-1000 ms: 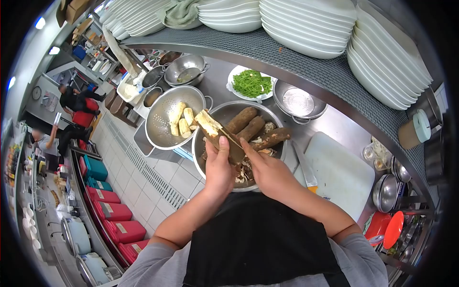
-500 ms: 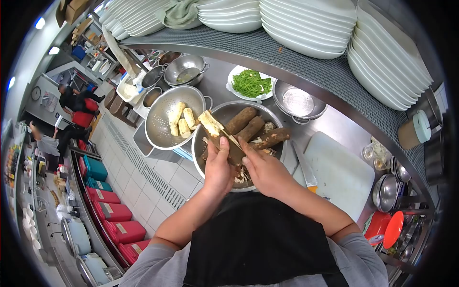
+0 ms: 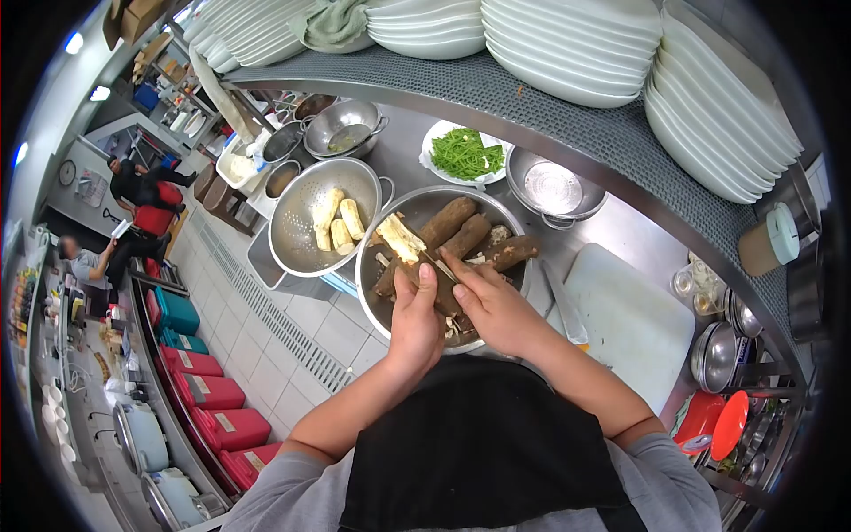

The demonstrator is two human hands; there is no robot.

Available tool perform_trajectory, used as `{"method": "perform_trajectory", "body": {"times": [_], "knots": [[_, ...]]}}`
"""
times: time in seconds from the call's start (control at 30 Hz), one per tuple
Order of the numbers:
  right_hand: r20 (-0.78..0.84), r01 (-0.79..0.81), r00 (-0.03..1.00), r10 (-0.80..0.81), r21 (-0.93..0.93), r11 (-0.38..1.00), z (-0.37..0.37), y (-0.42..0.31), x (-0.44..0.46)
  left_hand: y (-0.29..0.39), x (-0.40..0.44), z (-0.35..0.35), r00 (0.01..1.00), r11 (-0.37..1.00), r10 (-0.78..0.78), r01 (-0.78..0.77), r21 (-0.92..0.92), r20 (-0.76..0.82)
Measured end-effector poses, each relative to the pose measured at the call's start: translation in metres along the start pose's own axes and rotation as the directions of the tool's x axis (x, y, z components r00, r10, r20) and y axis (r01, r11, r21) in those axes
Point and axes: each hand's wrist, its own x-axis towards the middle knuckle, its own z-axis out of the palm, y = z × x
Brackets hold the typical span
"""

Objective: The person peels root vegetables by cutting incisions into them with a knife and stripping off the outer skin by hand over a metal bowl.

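My left hand (image 3: 417, 310) grips a brown root (image 3: 400, 238) whose far end is peeled to pale yellow flesh. My right hand (image 3: 489, 301) is closed at the same root's right side, over a strip of brown peel; whether a small tool is in it cannot be made out. Both hands are above a large steel bowl (image 3: 365, 288) that holds unpeeled brown roots (image 3: 450, 220) and scraps of peel. Left of it, a steel colander (image 3: 291, 226) holds several peeled pieces (image 3: 341, 235). A knife (image 3: 564, 301) lies to the right of the bowl.
A white cutting board (image 3: 629, 328) lies at the right. Behind the bowl are a plate of green vegetables (image 3: 466, 153) and a steel pan (image 3: 551, 186). Stacked white plates (image 3: 567, 49) stand on the shelf (image 3: 425, 82) above. Two people (image 3: 133, 184) sit far left.
Both hands have shifted slightly right and nearer with the root, and its peeled end has moved away from the colander. A seated person at the far left has moved an arm.
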Motion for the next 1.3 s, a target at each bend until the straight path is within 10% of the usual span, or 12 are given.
{"method": "perform_trajectory", "body": {"times": [0.43, 0.93, 1.1, 1.3], "knots": [[-0.208, 0.052, 0.978, -0.009, 0.199, 0.979, 0.023, 0.019, 0.007, 0.011, 0.006, -0.002, 0.992, 0.992, -0.117, 0.119, 0.042, -0.042], [0.086, -0.151, 0.988, 0.131, 0.294, 0.944, 0.026, 0.041, 0.01, -0.004, 0.01, -0.03, 0.988, 0.988, -0.153, 0.153, 0.008, -0.034], [0.404, -0.477, 0.875, 0.268, 0.619, 0.624, 0.012, 0.015, -0.004, 0.002, 0.01, -0.026, 0.99, 0.992, -0.13, 0.129, -0.011, -0.048], [0.335, -0.373, 0.915, 0.224, 0.493, 0.786, 0.013, 0.011, -0.007, 0.007, 0.009, -0.015, 0.99, 0.994, -0.11, 0.108, -0.027, -0.088]]}}
